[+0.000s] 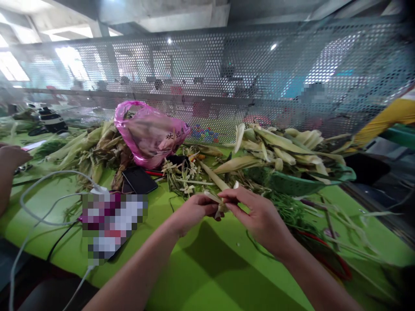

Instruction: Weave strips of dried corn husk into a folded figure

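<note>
Both my hands meet over the green table around one small pale corn ear in its husk. My left hand grips its lower end with curled fingers. My right hand pinches the husk leaves at the top, fingers closed on them. Just behind the hands lie husk scraps and stalks. A green basket piled with pale husked corn ears stands right behind my right hand.
A pink plastic bag and a heap of husks lie at the back left. A dark phone and white cable lie left. Another person's hand shows at the left edge. A perforated metal screen closes the back.
</note>
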